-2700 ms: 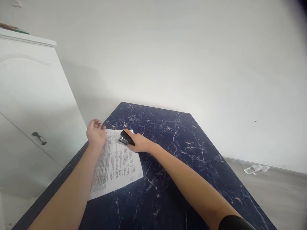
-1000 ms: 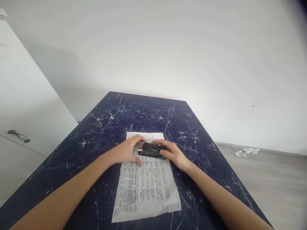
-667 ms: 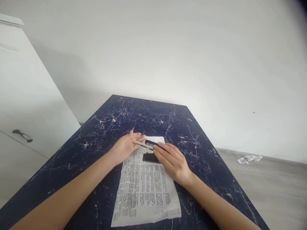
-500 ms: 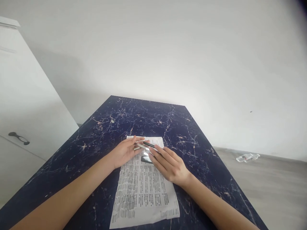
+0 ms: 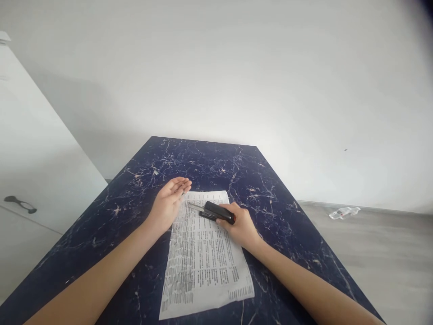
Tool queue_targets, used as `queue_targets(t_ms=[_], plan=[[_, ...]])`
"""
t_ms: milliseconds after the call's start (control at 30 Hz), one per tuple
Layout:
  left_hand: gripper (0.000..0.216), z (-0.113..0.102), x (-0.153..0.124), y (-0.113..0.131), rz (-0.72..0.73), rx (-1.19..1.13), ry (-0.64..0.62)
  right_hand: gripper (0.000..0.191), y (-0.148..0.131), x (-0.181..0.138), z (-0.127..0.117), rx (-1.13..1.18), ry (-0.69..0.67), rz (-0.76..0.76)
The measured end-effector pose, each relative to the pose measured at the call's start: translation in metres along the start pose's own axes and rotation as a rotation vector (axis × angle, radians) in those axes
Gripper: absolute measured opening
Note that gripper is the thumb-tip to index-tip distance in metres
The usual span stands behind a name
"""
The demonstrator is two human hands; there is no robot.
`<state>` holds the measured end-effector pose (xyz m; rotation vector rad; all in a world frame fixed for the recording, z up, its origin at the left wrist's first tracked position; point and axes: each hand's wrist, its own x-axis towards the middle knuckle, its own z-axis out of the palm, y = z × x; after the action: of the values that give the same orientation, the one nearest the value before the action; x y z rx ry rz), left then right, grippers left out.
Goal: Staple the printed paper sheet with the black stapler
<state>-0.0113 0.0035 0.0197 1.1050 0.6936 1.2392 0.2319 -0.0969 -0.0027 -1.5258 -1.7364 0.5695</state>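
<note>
My right hand is closed round the rear of a black stapler, low over the sheet. Its metal rail sticks out from the front toward the left. My left hand is beside the upper left of the paper, apart from the stapler, its fingers loosely bent and the palm partly showing. A tiny dark spot shows by its thumb; I cannot tell what it is. Beneath the stapler, a printed paper sheet lies lengthwise, slightly creased at its near edge.
The dark blue marbled table reaches to a pale wall. On the left stands a white cabinet with a dark handle. A crumpled clear plastic wrapper lies on the floor at the right.
My left hand has drawn away from the stapler, up and to the left. In my right hand the stapler has turned, so its black body and rail now show side-on.
</note>
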Motion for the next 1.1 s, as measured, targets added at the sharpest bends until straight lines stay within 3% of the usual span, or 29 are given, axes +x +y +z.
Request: queue_targets(t_ms=[67,167,267,367,467,600,700,767,833,867,1000,1100], plan=[[0.027,0.009,-0.008,0.006,0.012,0.064,-0.124,0.038,-0.003,0.001,0.0,-0.037,0.034,-0.082],[0.024,0.021,-0.021,0.013,-0.04,0.111,-0.354,0.044,-0.016,0.001,-0.002,-0.117,0.191,-0.318],[0.027,0.027,-0.029,0.015,-0.086,0.105,-0.543,0.027,-0.036,0.002,0.004,-0.09,0.175,-0.523],[0.03,0.028,-0.034,0.014,-0.078,0.104,-0.592,0.011,-0.053,0.005,0.018,-0.004,0.178,-0.57],[0.028,0.027,-0.036,0.014,-0.058,0.093,-0.59,0.013,-0.066,0.009,0.029,0.045,0.231,-0.593],[0.026,0.026,-0.035,0.018,-0.019,0.084,-0.571,0.018,-0.078,0.018,0.028,0.116,0.208,-0.616],[0.025,0.016,-0.026,0.02,0.099,0.158,-0.426,0.015,-0.062,0.042,0.01,0.142,0.217,-0.454],[0.027,0.002,-0.016,0.019,0.23,0.282,-0.208,0.012,-0.034,0.07,-0.009,0.118,0.296,-0.23],[0.025,-0.017,-0.004,0.016,0.331,0.431,0.029,0.022,0.004,0.099,-0.029,0.062,0.336,0.054],[0.026,-0.027,0.001,0.013,0.345,0.512,0.122,0.025,0.023,0.112,-0.038,0.041,0.332,0.11],[0.039,-0.054,0.019,0.0,0.237,0.565,0.374,0.026,0.074,0.136,-0.058,-0.061,0.264,0.186],[0.04,-0.059,0.024,-0.009,0.206,0.648,0.461,0.021,0.077,0.14,-0.059,-0.188,0.23,0.174]])
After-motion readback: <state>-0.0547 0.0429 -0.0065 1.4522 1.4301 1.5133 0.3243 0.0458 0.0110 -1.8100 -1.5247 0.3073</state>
